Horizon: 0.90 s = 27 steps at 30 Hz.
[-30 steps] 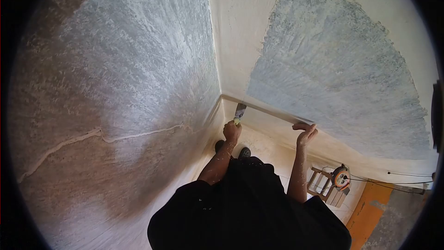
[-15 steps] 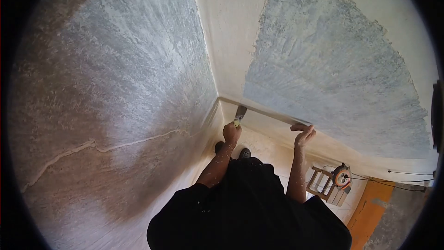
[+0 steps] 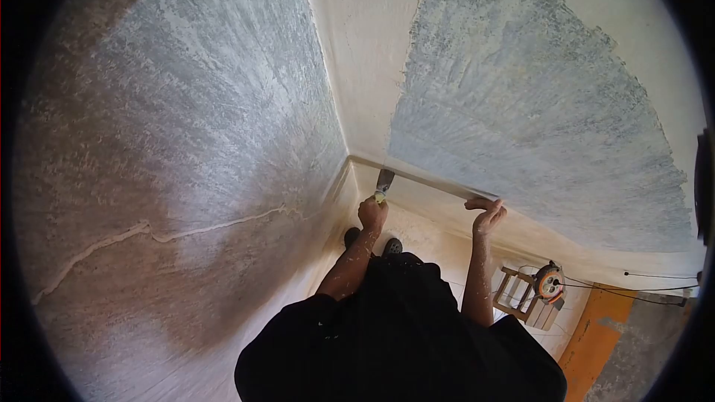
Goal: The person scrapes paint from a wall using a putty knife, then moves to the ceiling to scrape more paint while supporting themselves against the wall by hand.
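My left hand (image 3: 372, 214) is closed round the handle of a putty knife (image 3: 385, 179), its broad dark blade pointing up to the wall just beside the corner. A long, narrow metal strip (image 3: 439, 184), like a straightedge, lies along the wall from the corner to my right hand (image 3: 488, 218). The fingers of that hand bend over the strip's right end, with the thumb stretched to the left beneath it; the grip is partly hidden. Above the strip, a grey-blue coat (image 3: 521, 104) covers part of the cream wall (image 3: 365, 52). White specks dot both forearms.
A grey, roughly coated wall (image 3: 201, 104) with a pale filled crack (image 3: 216, 234) rises on my left. At lower right, a cable reel (image 3: 550, 283) rests on a wooden stool (image 3: 521, 301), near an orange board (image 3: 592, 335). Cables run off to the right. My shoes (image 3: 392, 246) stand near the corner.
The view has shifted very slightly, so the walls sit a little further left. Both hands, the putty knife and the strip keep almost the same places.
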### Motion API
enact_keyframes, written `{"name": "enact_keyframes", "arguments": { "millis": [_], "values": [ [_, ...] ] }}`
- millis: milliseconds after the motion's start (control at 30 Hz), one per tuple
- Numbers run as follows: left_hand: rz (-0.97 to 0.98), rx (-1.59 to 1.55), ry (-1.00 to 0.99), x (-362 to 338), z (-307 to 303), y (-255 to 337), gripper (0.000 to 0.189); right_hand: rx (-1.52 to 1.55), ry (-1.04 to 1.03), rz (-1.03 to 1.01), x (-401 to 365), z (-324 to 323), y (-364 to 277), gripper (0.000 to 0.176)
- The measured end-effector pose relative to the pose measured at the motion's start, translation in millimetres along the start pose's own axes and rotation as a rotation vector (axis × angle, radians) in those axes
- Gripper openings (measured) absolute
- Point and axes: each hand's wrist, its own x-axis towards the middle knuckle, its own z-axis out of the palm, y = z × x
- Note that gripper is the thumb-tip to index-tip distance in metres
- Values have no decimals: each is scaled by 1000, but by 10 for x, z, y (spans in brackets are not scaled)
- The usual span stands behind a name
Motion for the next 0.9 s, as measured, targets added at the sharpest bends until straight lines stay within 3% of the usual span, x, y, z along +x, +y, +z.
{"name": "enact_keyframes", "arguments": {
  "millis": [267, 367, 467, 567, 700, 733, 833, 900],
  "values": [
    [-51, 35, -3, 32, 124, -76, 20, 3, -20, -12, -29, -27, -4, 87],
    [-22, -37, -38, -13, -48, 176, 19, 6, -17, -36, 39, -60, -7, 88],
    [32, -36, 42, 34, -6, -13, 18, 24, -2, -13, 4, -17, 40, 87],
    [-34, -83, -18, 49, 44, 91, 19, 37, -16, -27, 21, -39, 22, 83],
    [225, -129, -70, 52, -145, -22, 24, 30, -9, -19, 18, -20, 16, 86],
    [281, -259, -80, 42, -175, 2, 26, 43, 13, 8, 10, -5, 20, 86],
    [-125, -573, -581, -10, -354, 126, 31, -1, 28, 10, 18, -7, 22, 87],
    [-23, -467, -536, 51, -225, 5, 31, 38, 27, 15, 13, 0, 21, 87]
  ]
}}
